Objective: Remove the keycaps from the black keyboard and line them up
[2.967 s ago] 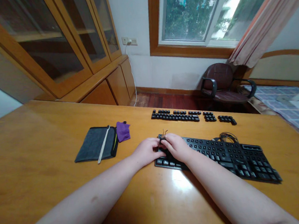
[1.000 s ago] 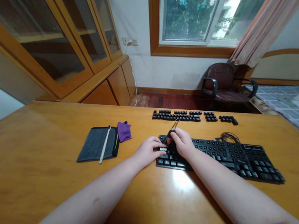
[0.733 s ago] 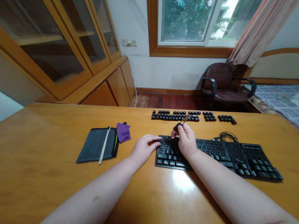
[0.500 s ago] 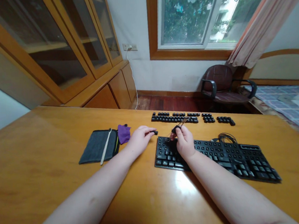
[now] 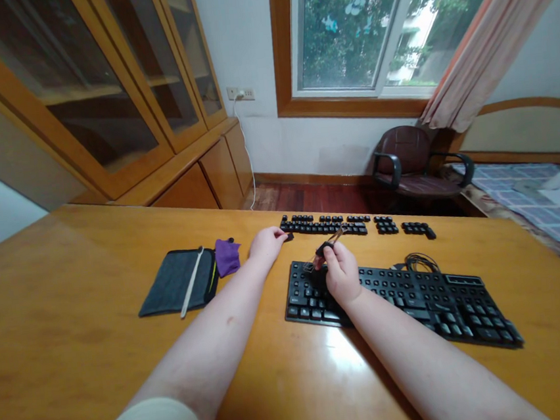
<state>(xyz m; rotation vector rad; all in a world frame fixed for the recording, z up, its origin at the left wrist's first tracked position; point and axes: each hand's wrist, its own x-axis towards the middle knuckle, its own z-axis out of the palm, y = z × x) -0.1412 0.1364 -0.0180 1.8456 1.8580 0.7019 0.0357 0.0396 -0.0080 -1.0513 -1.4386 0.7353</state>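
My left hand [image 5: 267,243] is closed in a pinch on a black keycap [image 5: 289,237], just in front of the rows of loose keycaps [image 5: 321,228]. A wire keycap puller [image 5: 324,249] with a black grip is held in my right hand [image 5: 342,275], its wire loops pointing down over the keyboard's far left corner. Beneath that hand lies the black keyboard [image 5: 433,307]. Its upper rows show bare switches, while keycaps sit along the near edge and on the right part. My right hand and forearm hide some of the keys.
Left on the wooden desk [image 5: 102,372] lie a dark grey pouch [image 5: 165,284], a pale stick-like brush [image 5: 191,283] and a purple cloth [image 5: 228,258]. A coiled cable [image 5: 421,262] rests behind the keyboard. Beyond the desk stands an armchair [image 5: 406,158].
My left hand has moved away from me with the keycap, toward the loose rows. My right hand stays over the keyboard with the puller. The camera view has shifted slightly.
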